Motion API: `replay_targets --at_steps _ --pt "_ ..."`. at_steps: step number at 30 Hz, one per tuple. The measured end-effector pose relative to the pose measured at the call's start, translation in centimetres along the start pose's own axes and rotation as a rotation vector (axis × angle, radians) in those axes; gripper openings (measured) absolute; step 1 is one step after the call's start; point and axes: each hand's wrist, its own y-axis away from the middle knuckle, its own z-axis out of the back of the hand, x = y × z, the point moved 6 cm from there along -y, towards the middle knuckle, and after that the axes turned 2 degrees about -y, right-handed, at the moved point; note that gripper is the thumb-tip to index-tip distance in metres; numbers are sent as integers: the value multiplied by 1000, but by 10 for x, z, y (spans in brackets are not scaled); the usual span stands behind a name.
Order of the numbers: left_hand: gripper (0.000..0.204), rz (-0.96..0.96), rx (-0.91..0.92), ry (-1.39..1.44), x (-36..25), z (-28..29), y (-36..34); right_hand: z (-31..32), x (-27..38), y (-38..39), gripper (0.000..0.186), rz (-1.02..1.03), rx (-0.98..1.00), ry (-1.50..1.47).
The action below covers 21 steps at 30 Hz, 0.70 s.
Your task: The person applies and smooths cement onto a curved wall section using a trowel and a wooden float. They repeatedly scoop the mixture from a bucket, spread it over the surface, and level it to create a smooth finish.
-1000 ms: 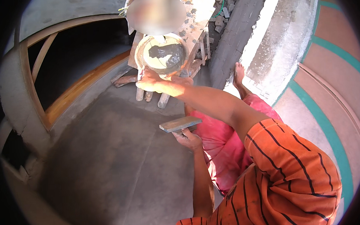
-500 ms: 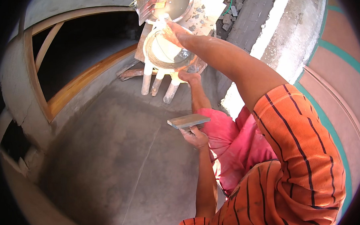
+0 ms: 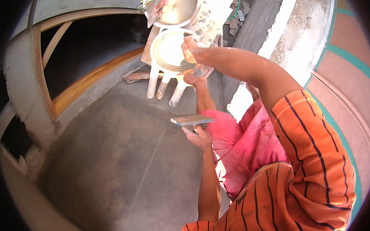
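Observation:
My left hand (image 3: 197,136) is closed beneath a flat rectangular hawk board (image 3: 192,120), gripping it from below; its handle is hidden. The board lies nearly level beside my pink-clad knee. My right arm reaches forward to a round bucket (image 3: 157,58) with grey mix round its inner wall. Over the bucket's right side my right hand (image 3: 190,49) is closed, but glare and the fingers hide what it holds. The bucket stands on a low wooden bench with round legs (image 3: 152,83), close to my foot (image 3: 195,80).
Behind the bucket sits a basin (image 3: 191,21) of grey liquid, with tools (image 3: 159,11) leaning at its left rim. A splattered plank (image 3: 214,21) runs alongside. A wood-framed opening (image 3: 75,97) is in the left wall. Smooth grey floor (image 3: 108,160) spreads at left; rubble (image 3: 234,26) lies far right.
My right hand has moved slightly right and lower, from the bucket's far rim to its right side. The board in my left hand has barely shifted.

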Motion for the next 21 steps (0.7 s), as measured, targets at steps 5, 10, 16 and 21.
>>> replay_targets --at_steps 5,10,16,21 --pt "54 -33 -21 -200 -4 4 -1 25 -50 61 33 27 -10 -173" --pt "45 -162 9 -59 -17 1 -6 -13 -88 117 29 -23 151 -693" --pt "34 256 159 793 19 4 -27 -10 -74 250 53 148 -185 -1434" --pt "39 420 357 1237 -100 23 -6 59 -51 374 55 299 -551 -1345"
